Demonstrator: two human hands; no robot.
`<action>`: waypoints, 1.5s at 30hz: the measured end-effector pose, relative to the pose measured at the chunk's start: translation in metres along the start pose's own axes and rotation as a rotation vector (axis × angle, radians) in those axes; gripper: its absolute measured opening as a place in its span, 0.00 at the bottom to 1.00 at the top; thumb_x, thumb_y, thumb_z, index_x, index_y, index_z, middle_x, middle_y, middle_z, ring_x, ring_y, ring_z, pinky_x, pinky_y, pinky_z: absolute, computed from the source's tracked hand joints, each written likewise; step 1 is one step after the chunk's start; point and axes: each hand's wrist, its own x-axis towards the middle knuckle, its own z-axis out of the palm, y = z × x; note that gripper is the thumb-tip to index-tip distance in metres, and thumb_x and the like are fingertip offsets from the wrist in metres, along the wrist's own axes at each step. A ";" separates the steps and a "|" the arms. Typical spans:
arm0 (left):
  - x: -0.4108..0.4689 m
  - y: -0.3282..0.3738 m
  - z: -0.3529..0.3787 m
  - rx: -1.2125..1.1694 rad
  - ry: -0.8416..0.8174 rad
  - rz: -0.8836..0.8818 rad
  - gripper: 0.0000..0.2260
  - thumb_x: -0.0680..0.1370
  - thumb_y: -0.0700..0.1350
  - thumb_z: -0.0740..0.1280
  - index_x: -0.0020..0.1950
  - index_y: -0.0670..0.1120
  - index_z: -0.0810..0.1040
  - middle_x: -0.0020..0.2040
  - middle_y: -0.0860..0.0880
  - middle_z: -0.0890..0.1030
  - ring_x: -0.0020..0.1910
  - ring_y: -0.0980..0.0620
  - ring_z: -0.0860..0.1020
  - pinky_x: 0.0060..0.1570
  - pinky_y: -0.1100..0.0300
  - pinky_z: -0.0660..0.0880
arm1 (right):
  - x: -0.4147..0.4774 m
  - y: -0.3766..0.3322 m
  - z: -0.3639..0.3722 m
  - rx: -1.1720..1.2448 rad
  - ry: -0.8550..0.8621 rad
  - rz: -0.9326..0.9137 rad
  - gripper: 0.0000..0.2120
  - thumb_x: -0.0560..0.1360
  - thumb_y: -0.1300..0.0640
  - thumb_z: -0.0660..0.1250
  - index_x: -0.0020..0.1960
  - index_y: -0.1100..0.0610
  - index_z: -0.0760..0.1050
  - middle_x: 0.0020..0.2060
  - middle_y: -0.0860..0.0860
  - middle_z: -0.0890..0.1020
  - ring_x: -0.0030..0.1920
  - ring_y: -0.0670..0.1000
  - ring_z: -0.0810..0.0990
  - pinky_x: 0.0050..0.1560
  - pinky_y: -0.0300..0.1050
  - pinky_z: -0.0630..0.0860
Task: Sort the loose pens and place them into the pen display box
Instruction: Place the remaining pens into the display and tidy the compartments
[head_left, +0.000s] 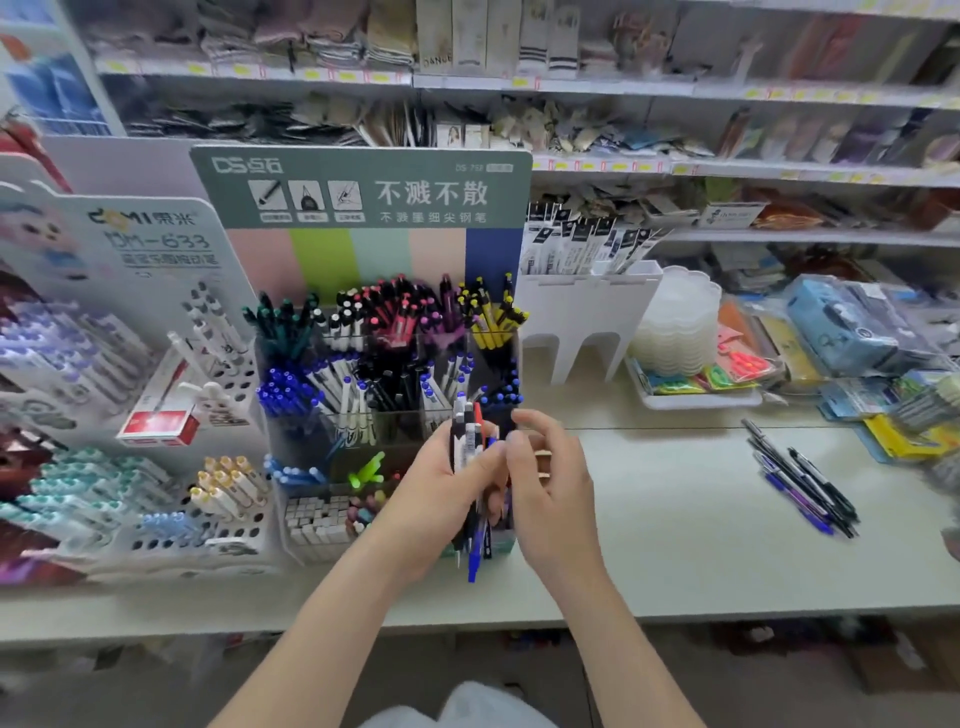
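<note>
L hand (441, 493) grips pens (469, 435); R hand (550, 483) maybe touching.

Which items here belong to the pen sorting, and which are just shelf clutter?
Job: bundle of pens in left hand; right hand at it; pen display box; loose pens on counter.
Idle: white pen rack; red box; stacked clear trays; refill holder.

Before the pen display box (363, 249), the left hand (441, 493) grips a pen bundle (470, 436). The right hand (550, 467), fingers curled, is just beside it.
</note>
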 end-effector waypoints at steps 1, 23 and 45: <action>0.001 0.002 0.002 0.040 -0.011 -0.013 0.11 0.85 0.51 0.69 0.65 0.49 0.78 0.52 0.38 0.85 0.44 0.39 0.83 0.46 0.44 0.82 | 0.007 -0.006 -0.002 -0.042 -0.081 -0.058 0.12 0.83 0.44 0.67 0.65 0.43 0.79 0.53 0.44 0.80 0.47 0.44 0.83 0.47 0.42 0.82; 0.012 0.023 -0.002 0.215 -0.008 -0.085 0.14 0.81 0.44 0.73 0.64 0.50 0.74 0.40 0.42 0.83 0.31 0.44 0.75 0.34 0.50 0.75 | 0.082 -0.023 -0.034 -0.106 -0.660 -0.094 0.01 0.80 0.54 0.75 0.51 0.50 0.86 0.43 0.50 0.89 0.47 0.52 0.88 0.52 0.54 0.85; 0.034 0.063 -0.077 0.332 -0.173 -0.020 0.19 0.81 0.39 0.70 0.63 0.64 0.78 0.38 0.47 0.80 0.32 0.46 0.70 0.31 0.53 0.68 | 0.088 -0.066 0.029 0.007 -0.319 0.005 0.07 0.80 0.54 0.75 0.46 0.56 0.87 0.34 0.52 0.85 0.29 0.49 0.79 0.35 0.42 0.77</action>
